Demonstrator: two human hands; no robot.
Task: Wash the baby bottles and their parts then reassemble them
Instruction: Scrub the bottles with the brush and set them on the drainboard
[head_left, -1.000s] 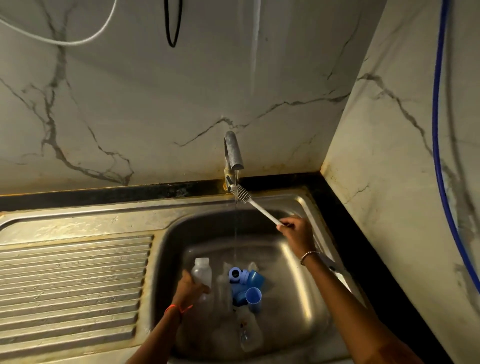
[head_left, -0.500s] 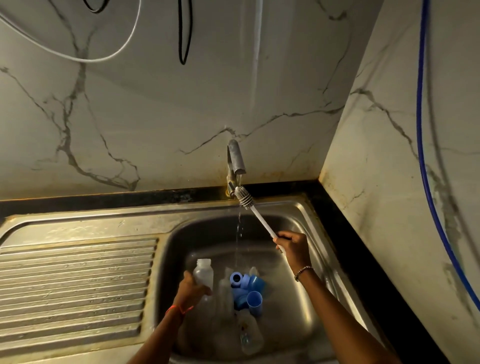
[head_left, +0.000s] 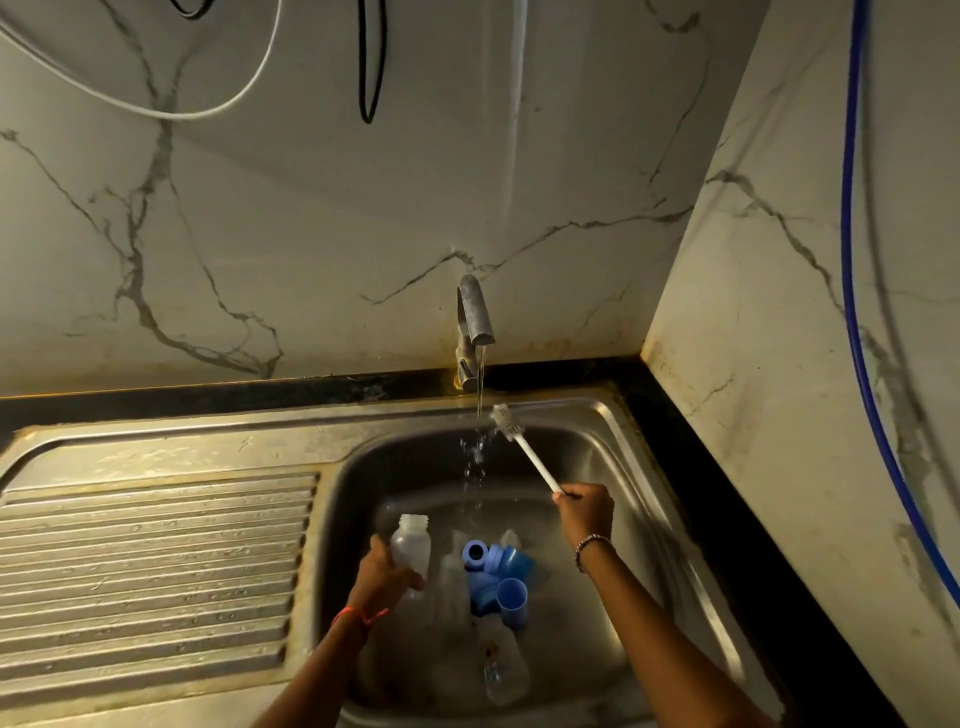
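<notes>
Below the tap (head_left: 475, 332), over the basin of the steel sink (head_left: 618, 415), a white bottle brush (head_left: 525, 451) is held up by the right hand (head_left: 584, 512). The fingers are curled tightly round the lower end of its handle. The right forearm is stretched forward from the near edge, and a beaded bracelet (head_left: 592, 544) is worn at the wrist. The bristled head is pointed up toward the tap and is kept just right of the thin stream of water (head_left: 480, 384); whether bristles and water touch cannot be told.

Lower and left of the tap, the left hand (head_left: 387, 574) is reached into the basin, a red thread (head_left: 359, 616) tied at its wrist. A clear baby bottle (head_left: 410, 543) is gripped round its lower body, thumb and fingers wrapped about it, and it is held upright with the open, uncapped neck turned toward the tap.

Straight below the tap, between the two forearms, a heap of blue rings and caps (head_left: 493, 569) is seen on the basin floor. Farther from the tap, a second clear bottle (head_left: 504, 670) is laid on its side.
</notes>
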